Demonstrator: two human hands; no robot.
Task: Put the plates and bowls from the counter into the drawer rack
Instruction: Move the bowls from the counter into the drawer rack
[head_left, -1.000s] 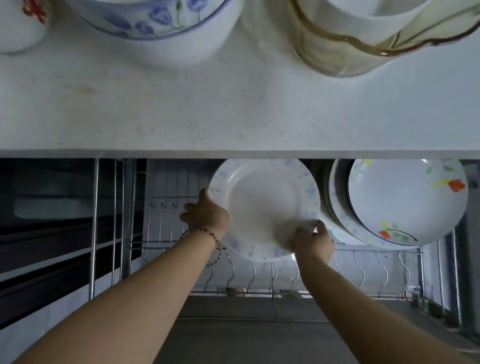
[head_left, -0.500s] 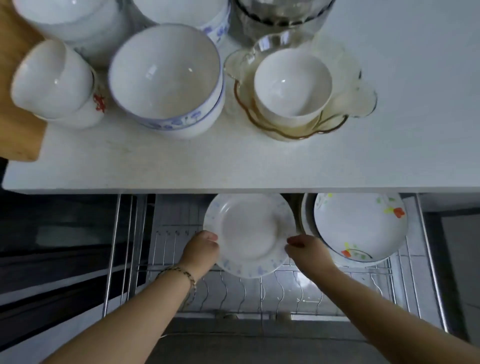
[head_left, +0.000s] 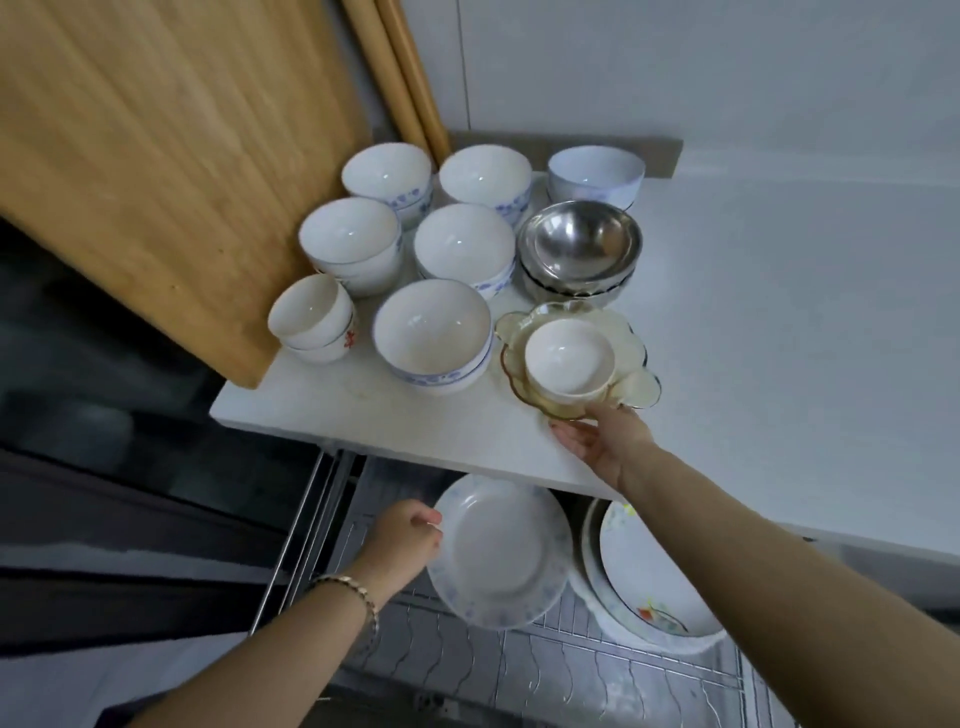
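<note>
nearest, the drawer rack (head_left: 545, 670) holds a blue-speckled plate (head_left: 501, 553) on edge; the left hand (head_left: 402, 545) is loosely curled at its rim, and whether it grips cannot be told. beside it lean flowered plates (head_left: 654, 587), partly cut off by the right arm. further up, the right hand (head_left: 602, 441) lies open, fingers just under the amber glass dish (head_left: 631, 387) holding a small white bowl (head_left: 569, 361). likely brittle, slippery; lift from beneath with both hands. beyond, stacked bowls (head_left: 431, 338) crowd the counter (head_left: 779, 312); stack counts unclear.
</note>
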